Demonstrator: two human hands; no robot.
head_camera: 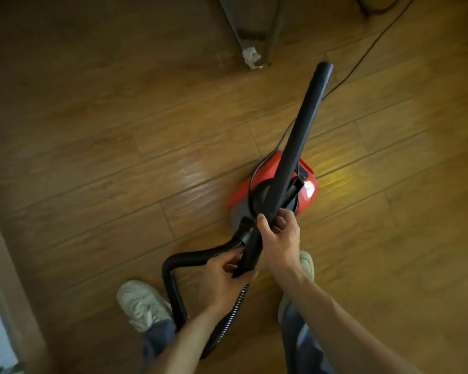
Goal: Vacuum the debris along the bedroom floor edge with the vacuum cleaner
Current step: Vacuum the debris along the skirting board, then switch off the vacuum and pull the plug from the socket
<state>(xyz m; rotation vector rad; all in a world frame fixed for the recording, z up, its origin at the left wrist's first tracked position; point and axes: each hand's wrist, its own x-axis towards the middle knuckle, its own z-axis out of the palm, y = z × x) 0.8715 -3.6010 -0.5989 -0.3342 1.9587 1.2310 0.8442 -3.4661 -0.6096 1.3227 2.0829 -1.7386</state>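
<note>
Gripping the wand [303, 130] above the red vacuum cleaner [310, 188], left hand [226, 275] and right hand [280, 240] curl fingers [283, 221] round it.

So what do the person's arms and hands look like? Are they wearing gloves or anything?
No gloves. The left hand and the right hand are both bare, with no rings, watch or bracelets showing. The forearms are bare too, and no sleeves come into the picture. It is a bit blurry, so tiny marks would not show.
</note>
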